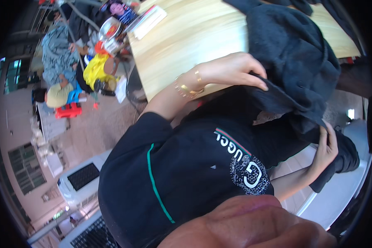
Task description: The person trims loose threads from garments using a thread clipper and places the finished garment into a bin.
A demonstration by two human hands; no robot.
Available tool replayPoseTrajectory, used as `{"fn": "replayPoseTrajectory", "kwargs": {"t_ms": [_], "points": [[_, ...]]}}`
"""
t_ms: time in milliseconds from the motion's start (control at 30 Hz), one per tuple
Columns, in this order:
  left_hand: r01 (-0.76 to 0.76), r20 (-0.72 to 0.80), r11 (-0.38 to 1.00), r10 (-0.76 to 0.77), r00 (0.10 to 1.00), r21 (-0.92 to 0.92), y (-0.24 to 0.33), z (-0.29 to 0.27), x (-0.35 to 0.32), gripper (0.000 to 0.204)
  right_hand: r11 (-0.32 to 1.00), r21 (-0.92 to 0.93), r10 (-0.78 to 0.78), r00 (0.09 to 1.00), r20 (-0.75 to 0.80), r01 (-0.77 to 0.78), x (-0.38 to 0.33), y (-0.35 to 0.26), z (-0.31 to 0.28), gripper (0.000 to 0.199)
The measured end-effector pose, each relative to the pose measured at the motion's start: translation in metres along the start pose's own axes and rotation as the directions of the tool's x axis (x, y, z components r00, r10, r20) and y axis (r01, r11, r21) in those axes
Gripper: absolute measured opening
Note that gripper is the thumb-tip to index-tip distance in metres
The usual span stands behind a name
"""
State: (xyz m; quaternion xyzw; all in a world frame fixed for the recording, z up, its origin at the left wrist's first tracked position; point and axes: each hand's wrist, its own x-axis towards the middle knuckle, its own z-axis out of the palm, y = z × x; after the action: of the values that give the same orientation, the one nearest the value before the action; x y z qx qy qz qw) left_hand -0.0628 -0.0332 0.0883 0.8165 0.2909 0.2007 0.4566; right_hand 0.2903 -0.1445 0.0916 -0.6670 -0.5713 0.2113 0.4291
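A black garment (pixel 291 53) of thick dark cloth lies bunched at the near right of a light wooden table (pixel 186 37) and hangs over its edge toward my lap. My left hand (pixel 233 70), with gold bracelets at the wrist, is closed on the garment's edge between thumb and fingers. Lower and to the right, my right hand (pixel 328 144) pinches the same edge near its other end. Between the two hands the edge runs fairly straight, slanting down to the right. Part of the right fingertips is hidden by the cloth.
White flat boxes (pixel 151 22) lie at the table's far left corner, near a metal bowl (pixel 110 29). Beyond are yellow cloth (pixel 96 70), piled grey-blue clothes (pixel 58 49) and a person (pixel 58 96) by a red stool (pixel 69 110). A white machine (pixel 80 182) stands left. More dark cloth (pixel 347 153) lies right.
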Motion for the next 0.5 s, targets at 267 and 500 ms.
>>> {"fn": "replayPoseTrajectory", "kwargs": {"t_ms": [267,500], "points": [[0.174,-0.037,0.75,-0.255,0.966,-0.638,0.008,-0.012,-0.012,0.013,0.995,0.099,0.008,0.998,-0.068,-0.001,-0.017,-0.004,-0.009,0.023],[-0.046,-0.219,0.707,-0.157,0.963,-0.706,0.047,0.016,0.015,0.017,0.88,-0.124,-0.468,0.883,-0.049,0.459,-0.024,-0.067,-0.005,0.028]]}}
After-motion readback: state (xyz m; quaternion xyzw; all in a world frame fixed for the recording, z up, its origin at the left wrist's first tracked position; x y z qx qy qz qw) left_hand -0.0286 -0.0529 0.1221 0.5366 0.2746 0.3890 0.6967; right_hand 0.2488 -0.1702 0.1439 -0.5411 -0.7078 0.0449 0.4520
